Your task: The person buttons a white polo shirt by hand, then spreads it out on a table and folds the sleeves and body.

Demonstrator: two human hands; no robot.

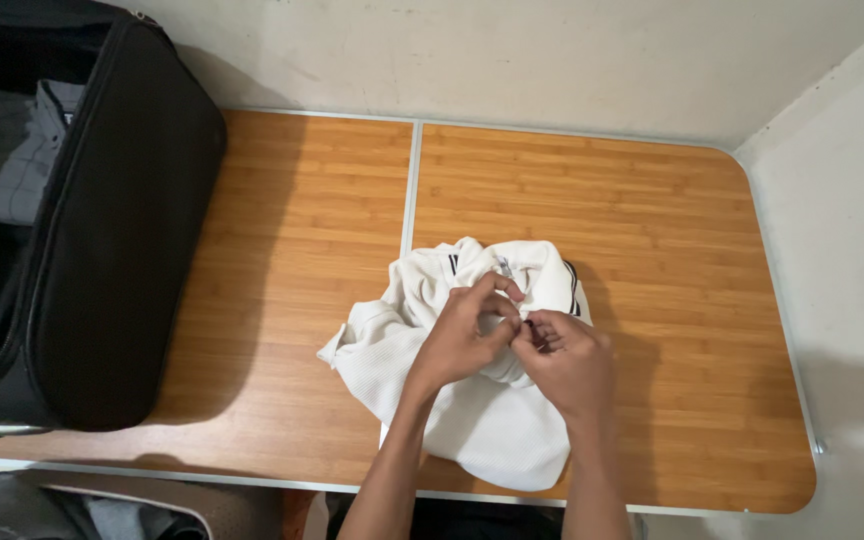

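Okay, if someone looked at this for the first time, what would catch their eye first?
Probably the crumpled white knit shirt with dark-striped collar at the middle of the wood-grain folding table, with the left hand and right hand pinching together at its neckline. Next, the open black fabric suitcase at the table's left end, with a grey checked garment inside.

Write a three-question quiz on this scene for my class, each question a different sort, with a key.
1. True or false: the white shirt lies on the wooden table.
2. The black suitcase is: A open, B zipped shut?
3. Which hands touch the shirt near its collar?

Key: 1 true. 2 A. 3 Both, the left hand and the right hand.
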